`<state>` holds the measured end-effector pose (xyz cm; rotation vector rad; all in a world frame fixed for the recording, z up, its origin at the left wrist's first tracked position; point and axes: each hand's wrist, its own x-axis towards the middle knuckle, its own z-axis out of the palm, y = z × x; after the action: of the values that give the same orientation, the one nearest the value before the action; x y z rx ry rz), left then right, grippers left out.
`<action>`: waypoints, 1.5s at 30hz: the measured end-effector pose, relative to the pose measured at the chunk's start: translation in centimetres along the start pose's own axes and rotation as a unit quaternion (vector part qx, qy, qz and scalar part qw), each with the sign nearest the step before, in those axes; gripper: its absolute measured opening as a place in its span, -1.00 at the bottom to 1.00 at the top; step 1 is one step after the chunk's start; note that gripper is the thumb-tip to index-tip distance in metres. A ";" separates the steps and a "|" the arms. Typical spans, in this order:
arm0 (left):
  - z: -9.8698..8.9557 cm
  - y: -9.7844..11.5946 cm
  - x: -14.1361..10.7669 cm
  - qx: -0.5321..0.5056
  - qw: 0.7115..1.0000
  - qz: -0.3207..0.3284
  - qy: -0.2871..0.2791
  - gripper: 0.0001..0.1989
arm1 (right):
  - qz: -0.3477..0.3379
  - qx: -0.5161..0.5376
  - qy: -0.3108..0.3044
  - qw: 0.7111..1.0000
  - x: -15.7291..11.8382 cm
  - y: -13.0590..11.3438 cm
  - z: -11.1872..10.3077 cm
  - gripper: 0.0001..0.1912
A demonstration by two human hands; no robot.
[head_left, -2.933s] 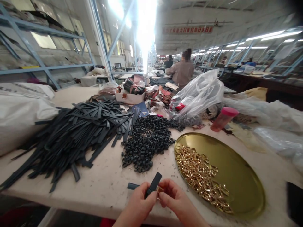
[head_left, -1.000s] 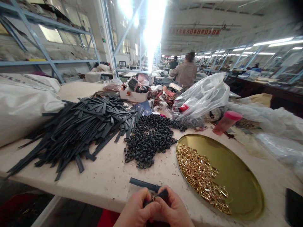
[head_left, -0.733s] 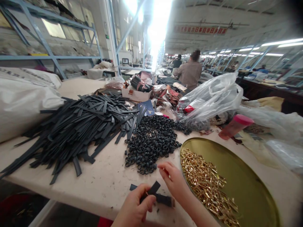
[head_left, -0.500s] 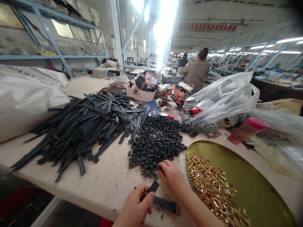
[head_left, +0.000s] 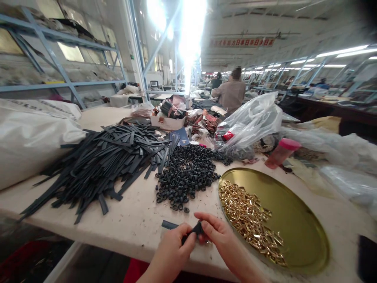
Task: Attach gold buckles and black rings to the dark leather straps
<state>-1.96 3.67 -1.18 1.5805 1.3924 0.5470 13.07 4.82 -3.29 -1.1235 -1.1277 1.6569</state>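
Note:
My left hand is closed on a short black strap, held just above the table's front edge. My right hand meets it from the right, its thumb and fingers closed at the strap's far end. Whether a small loop sits between those fingers is hidden. Beneath the hands lies another dark strap, mostly covered by them. Just beyond is a heap of small black loops. To the right of my right hand, gold-coloured metal buckles lie in an oval gold-toned tray.
A large pile of black strips spreads over the table's left half, beside a white sack. Farther back are a cardboard box, a clear plastic bag and a pink-lidded jar. A person stands beyond the table.
My right hand has left the edge of the loop heap and come back to the strap in my left hand. The view has turned slightly to the right.

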 end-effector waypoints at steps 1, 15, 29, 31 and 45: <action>-0.1 0.1 -0.4 0.022 1.000 -0.005 -0.005 -0.77 | -0.012 -0.014 0.007 1.000 -0.2 0.3 0.1 -0.60; 0.4 1.4 -3.3 -0.052 0.998 0.047 0.010 -0.81 | -0.038 -0.029 0.045 0.998 -1.8 0.5 0.8 -0.71; 0.0 -1.0 -2.4 -0.153 0.988 -0.009 0.027 -0.84 | 0.074 0.166 0.000 0.983 -2.2 0.7 2.4 -0.76; -0.1 -0.9 -2.2 -0.124 0.991 -0.024 0.035 -0.88 | 0.117 0.201 -0.018 0.972 -2.0 1.3 2.6 -0.72; -0.2 -1.3 -1.9 -0.033 0.997 -0.065 0.004 -0.86 | 0.186 0.288 -0.117 0.932 -2.0 2.9 2.1 -0.65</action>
<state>-3.29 1.89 -1.72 1.4259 1.4568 0.5152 11.20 1.67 -5.21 -0.7943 -0.5039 2.2698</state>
